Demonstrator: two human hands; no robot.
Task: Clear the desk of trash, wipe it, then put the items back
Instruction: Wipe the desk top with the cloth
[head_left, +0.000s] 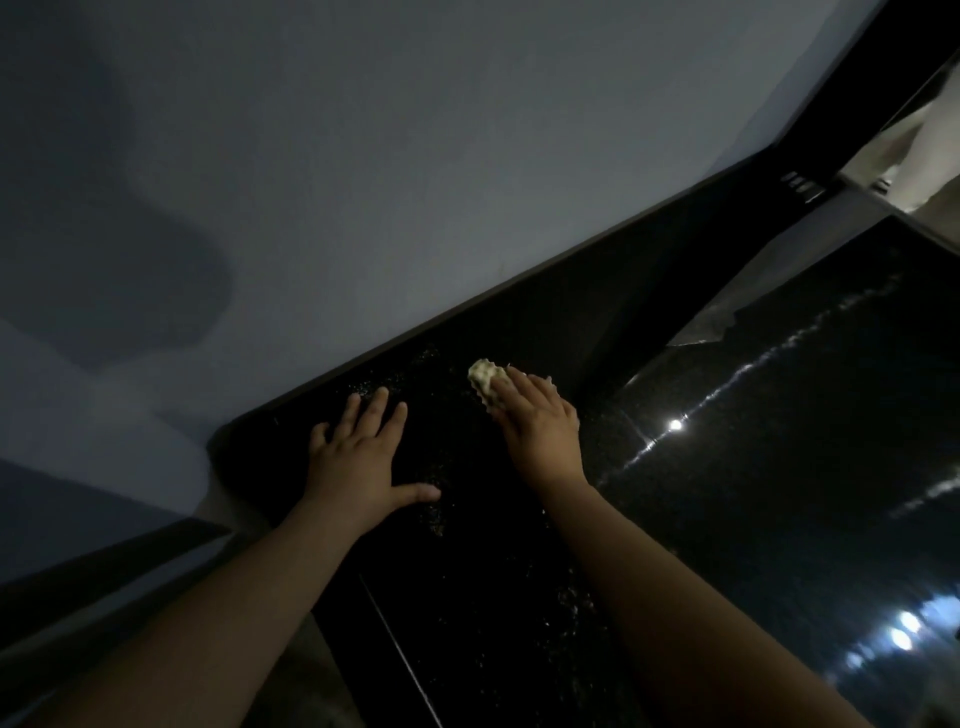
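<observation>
The desk (467, 597) is a dark, speckled, glossy stone surface seen in dim light. My right hand (540, 426) presses flat on a pale, bumpy cloth (484, 380) near the desk's far edge, with only the cloth's far end showing past my fingers. My left hand (358, 457) lies flat on the desk to the left of it, fingers spread, holding nothing. Pale specks dot the surface around both hands.
A grey-blue wall (363, 182) runs along the desk's far edge. To the right lies a lower glossy dark surface (805, 441) with bright light reflections. The desk's left end (223, 452) meets the wall corner. A lit opening (914, 145) shows at the top right.
</observation>
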